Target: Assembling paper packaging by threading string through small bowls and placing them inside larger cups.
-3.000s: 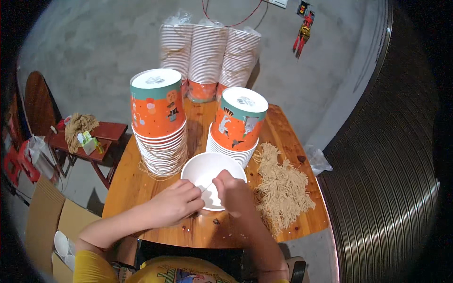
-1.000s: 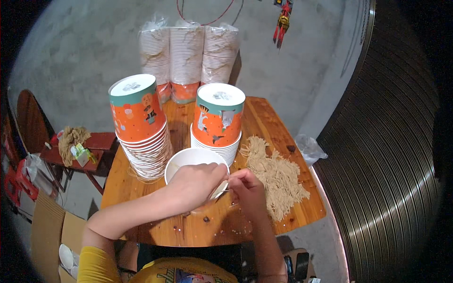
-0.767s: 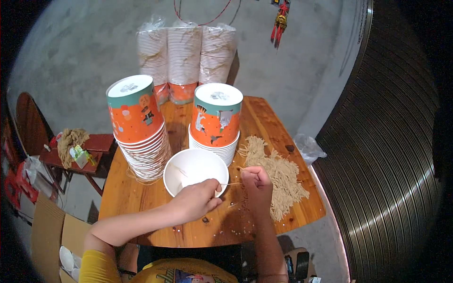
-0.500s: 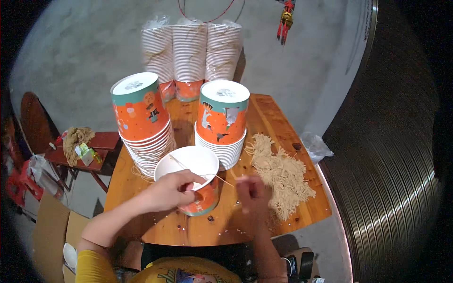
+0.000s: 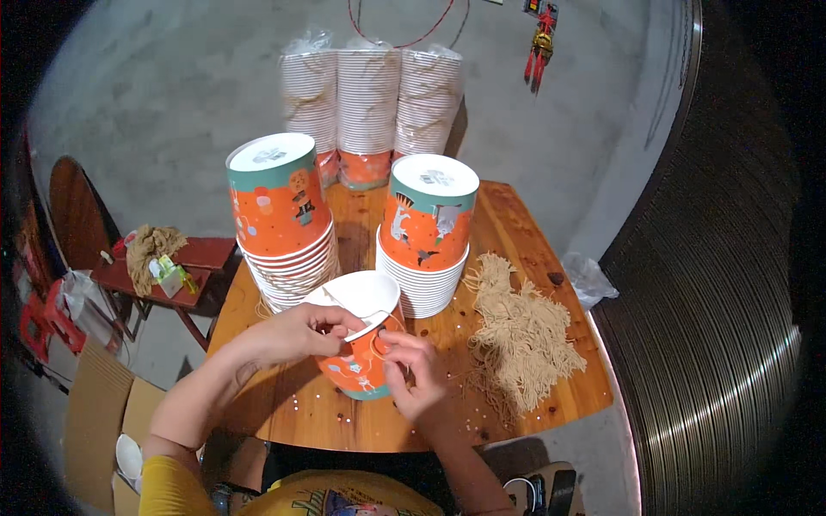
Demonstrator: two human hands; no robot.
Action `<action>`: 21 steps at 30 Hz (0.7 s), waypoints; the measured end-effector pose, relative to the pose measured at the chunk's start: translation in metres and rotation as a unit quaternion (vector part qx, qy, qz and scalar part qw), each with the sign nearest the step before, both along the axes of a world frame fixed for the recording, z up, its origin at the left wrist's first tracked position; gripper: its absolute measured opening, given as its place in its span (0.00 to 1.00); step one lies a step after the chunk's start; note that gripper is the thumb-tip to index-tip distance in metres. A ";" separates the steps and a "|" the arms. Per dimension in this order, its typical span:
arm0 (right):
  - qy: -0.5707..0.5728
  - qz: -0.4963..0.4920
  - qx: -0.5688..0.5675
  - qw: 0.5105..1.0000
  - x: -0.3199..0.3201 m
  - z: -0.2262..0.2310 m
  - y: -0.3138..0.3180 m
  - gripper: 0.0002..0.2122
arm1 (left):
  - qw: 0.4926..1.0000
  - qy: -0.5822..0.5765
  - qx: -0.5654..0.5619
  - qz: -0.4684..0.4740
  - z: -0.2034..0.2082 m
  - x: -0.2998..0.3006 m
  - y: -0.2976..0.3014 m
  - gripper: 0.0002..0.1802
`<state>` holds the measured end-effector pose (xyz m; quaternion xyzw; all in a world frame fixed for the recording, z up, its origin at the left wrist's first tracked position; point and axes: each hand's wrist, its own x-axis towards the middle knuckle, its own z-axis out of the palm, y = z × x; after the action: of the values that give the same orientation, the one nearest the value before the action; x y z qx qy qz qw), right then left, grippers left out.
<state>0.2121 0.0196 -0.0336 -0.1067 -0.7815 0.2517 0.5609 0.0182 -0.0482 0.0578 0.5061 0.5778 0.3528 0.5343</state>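
Note:
A white-lined orange paper bucket point(image 5: 353, 372) with a green base band tilts on the near part of the table. My left hand point(image 5: 311, 334) is closed over its near rim, fingertips partly inside. A thin beige cord point(image 5: 399, 322) crosses the rim and loops down the bucket's right side. My right hand point(image 5: 413, 371) pinches that cord against the bucket's outer wall. Behind stand two upside-down stacks of like buckets, a left stack point(image 5: 280, 202) with cords hanging round its rims and a right stack point(image 5: 430, 215). A pile of beige cords point(image 5: 527, 331) lies to the right.
Plastic-wrapped bucket stacks point(image 5: 368, 112) line the far end of the wooden table point(image 5: 503, 215). A red bench point(image 5: 202, 254) with more cords stands at left, above an open cardboard box point(image 5: 99, 387). A clear plastic bag point(image 5: 589, 279) is past the table's right edge.
My right hand has come left and down from beside the bucket to its wall, drawing the cord there into a loop. The bucket now leans more. The whole view has shifted slightly.

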 end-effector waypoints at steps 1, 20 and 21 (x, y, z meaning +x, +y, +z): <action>-0.001 0.000 0.000 1.000 0.001 0.001 0.000 0.07 | 1.000 -0.001 0.000 0.000 -0.001 0.000 0.001 0.20; -0.026 0.015 0.009 1.000 0.010 -0.013 0.003 0.07 | 0.997 0.010 0.000 -0.076 -0.010 0.007 0.009 0.18; -0.062 -0.024 0.089 0.994 0.012 -0.011 0.003 0.08 | 0.997 0.020 -0.001 -0.079 -0.009 0.008 0.009 0.18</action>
<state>0.2241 0.0225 -0.0444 -0.0900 -0.8311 0.1606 0.5248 0.0262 -0.0394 0.0487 0.5566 0.5469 0.2989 0.5494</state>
